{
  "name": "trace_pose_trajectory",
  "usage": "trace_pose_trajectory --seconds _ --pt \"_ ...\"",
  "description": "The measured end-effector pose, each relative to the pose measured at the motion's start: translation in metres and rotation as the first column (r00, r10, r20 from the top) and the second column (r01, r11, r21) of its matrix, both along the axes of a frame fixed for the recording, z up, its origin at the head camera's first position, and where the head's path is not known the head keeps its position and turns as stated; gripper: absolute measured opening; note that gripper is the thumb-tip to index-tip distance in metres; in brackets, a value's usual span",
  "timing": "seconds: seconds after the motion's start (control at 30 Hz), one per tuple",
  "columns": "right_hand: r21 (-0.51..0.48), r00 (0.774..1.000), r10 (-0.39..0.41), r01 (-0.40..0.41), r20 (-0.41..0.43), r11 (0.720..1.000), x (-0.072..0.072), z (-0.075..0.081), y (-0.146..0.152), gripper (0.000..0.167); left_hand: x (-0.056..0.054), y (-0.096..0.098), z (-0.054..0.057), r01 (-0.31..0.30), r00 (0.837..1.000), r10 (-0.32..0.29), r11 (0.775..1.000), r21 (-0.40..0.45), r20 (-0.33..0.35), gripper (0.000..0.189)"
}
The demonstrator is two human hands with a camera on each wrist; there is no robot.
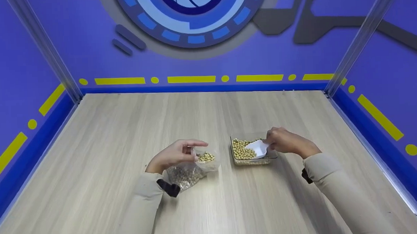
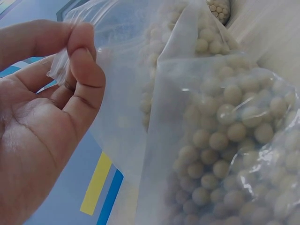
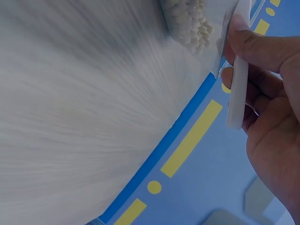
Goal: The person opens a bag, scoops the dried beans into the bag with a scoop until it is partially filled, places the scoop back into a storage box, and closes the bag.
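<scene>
My left hand [image 1: 175, 155] pinches the upper edge of a clear plastic bag [image 2: 122, 117] between thumb and fingers, holding its mouth open. Pale yellow, soybean-like beans [image 2: 225, 136] fill the lower part of the bag, which slumps on the table beneath the hand. To the right, my right hand [image 1: 288, 142] grips the handle [image 3: 239, 89] of a white scoop [image 1: 258, 148]. The scoop's blade dips among the same kind of beans [image 1: 241, 149] in a clear rectangular container [image 1: 254, 162]. The right fingers are above the container's right side.
The wood-grain table [image 1: 124, 134] lies under everything. Blue panels [image 1: 85, 38] with yellow dashes stand along its back and both sides, with metal posts [image 1: 47, 50] at the corners. A gap of bare tabletop separates the bag from the container.
</scene>
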State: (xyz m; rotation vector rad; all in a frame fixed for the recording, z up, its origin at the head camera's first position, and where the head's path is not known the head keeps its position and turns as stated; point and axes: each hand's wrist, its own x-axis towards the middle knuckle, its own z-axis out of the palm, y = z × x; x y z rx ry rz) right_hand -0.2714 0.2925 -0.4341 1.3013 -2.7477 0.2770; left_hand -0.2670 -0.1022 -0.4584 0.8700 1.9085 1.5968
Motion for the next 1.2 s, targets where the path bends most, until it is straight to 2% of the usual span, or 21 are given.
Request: trace_pose_trajectory --seconds 0.2,0.43,0.7,0.9,1.2 --pt "-0.001 0.999 -0.041 0.041 0.021 0.999 0.000 -0.001 -0.002 0.023 -0.001 0.000 0.000 0.004 1.000 -0.004 1.000 0.009 0.013 0.052" --pt "0.011 0.996 -0.086 0.085 0.027 0.996 0.000 -0.005 -0.005 0.023 0.000 0.000 0.000 0.002 1.000 -0.002 1.000 0.004 -0.004 0.052" --pt "-0.028 0.993 -0.060 0.063 0.099 0.998 0.000 -0.013 -0.012 0.009 0.001 0.000 -0.001 0.001 0.999 -0.002 1.000 -0.017 -0.041 0.051" --pt "-0.086 0.991 -0.027 0.038 0.128 0.996 0.000 -0.017 -0.016 0.018 0.001 0.001 -0.001 -0.010 0.999 0.010 1.000 -0.025 -0.034 0.051" --pt "-0.097 0.981 -0.064 0.083 0.182 0.992 -0.001 -0.019 -0.016 0.015 0.001 0.001 0.000 -0.010 1.000 0.010 1.000 -0.018 -0.024 0.050"
